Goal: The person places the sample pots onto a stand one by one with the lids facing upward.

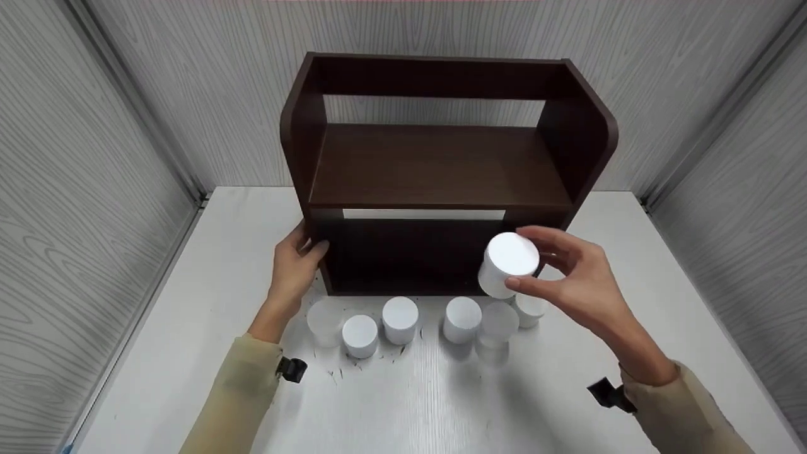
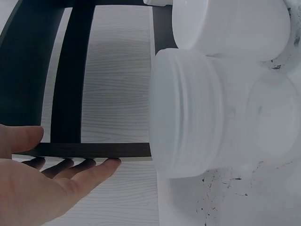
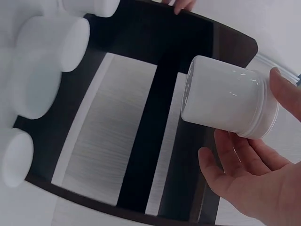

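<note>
A white lidded jar is held up by my right hand, thumb and fingers around its lid end. It hangs before the lower right part of a dark brown two-tier shelf. My left hand grips the shelf's left side panel, with the thumb on the inner face and the fingers on the outer face in the left wrist view. A frosted jar stands near that hand.
Along the shelf's front stand several more jars: white ones, including one partly behind the held jar, and a second frosted one. Small dark specks dot the white tabletop. Grey wood-grain walls enclose it on three sides.
</note>
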Tool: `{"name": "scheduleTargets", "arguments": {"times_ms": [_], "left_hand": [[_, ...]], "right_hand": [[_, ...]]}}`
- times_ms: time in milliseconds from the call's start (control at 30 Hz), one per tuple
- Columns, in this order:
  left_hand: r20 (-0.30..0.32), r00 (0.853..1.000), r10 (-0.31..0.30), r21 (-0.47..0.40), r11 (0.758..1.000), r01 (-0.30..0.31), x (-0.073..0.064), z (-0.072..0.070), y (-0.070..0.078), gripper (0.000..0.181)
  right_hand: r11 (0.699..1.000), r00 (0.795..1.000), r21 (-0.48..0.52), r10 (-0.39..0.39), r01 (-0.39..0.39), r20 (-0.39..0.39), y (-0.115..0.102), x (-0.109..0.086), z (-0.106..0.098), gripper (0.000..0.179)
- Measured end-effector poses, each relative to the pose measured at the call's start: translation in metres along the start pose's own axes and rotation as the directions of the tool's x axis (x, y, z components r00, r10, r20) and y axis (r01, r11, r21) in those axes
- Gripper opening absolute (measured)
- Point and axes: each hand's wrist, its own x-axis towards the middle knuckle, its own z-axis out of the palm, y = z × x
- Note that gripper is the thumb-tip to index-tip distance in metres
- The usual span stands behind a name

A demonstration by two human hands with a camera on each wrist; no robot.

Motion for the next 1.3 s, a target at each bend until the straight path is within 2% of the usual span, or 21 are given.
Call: {"name": "scheduleTargets", "arguments": {"times_ms": [367,700,1000,1300], "left_hand": [[0.008,1.0,-0.002,-0.023,1.0,0.003,0.001,0.0,0.001,0.063],[0.01,1.0,-0.016,-0.011,1.0,0.016,0.002,-0.001,0.001,0.064],[0.023,1.0,0.001,0.024,1.0,-0.002,-0.001,-0.002,0.002,0.066],[0.016,1.0,0.004,-0.005,1.0,-0.004,0.0,-0.001,0.002,0.064]], "right_hand": [[0.995,0.999,0.095,-0.042,0.041,0.015,-0.031,0.042,0.02,0.061],[0.991,0.995,0.103,-0.091,0.088,0.029,-0.057,0.083,0.041,0.061],[0.986,0.993,0.133,-0.108,0.101,0.046,-0.065,0.124,0.065,0.059],[0.987,0.994,0.132,-0.101,0.095,0.04,-0.066,0.161,0.088,0.061]]}}
